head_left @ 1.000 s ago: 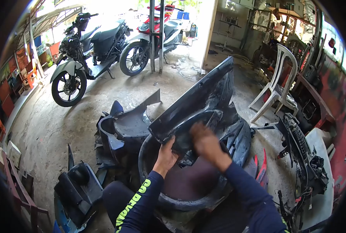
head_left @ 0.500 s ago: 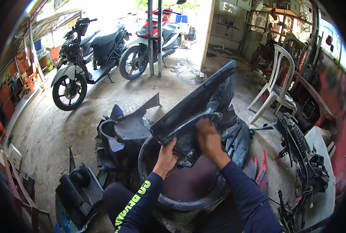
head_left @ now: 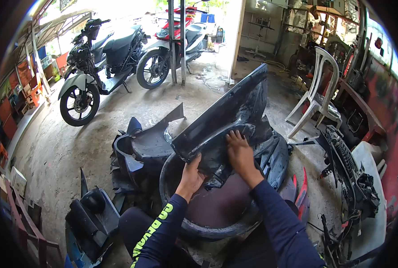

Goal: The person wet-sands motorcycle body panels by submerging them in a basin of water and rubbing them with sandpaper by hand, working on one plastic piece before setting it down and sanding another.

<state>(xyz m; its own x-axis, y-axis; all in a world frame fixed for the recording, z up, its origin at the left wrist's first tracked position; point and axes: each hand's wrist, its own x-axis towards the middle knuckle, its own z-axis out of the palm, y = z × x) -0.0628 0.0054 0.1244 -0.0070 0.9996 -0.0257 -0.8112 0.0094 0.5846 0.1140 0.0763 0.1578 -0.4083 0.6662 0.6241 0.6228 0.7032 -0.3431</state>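
A large dark, wet-looking plastic panel (head_left: 228,114) is tilted over a round black tub (head_left: 216,232) that holds dark liquid. Gripping the panel's lower left corner, my left hand (head_left: 191,177) has its thumb on the near face and its other fingers mostly hidden. My right hand (head_left: 240,154) lies against the panel's curved recess with fingers slightly apart; whether anything thin is under the palm is hidden. Another grey-black fairing piece (head_left: 147,149) sits just left of the tub. Further dark panels (head_left: 275,161) rest at its right side.
Black plastic parts (head_left: 91,216) lie at the lower left. Red pieces (head_left: 302,196) and a motorcycle frame (head_left: 348,174) are on the right, near a white plastic chair (head_left: 321,89). Two scooters, one dark (head_left: 114,56) and one red (head_left: 172,44), stand behind beside metal posts (head_left: 177,49).
My right hand, blurred by motion before, now shows clearly with its fingers spread on the panel. The left hand keeps its hold, and the panel has barely shifted.
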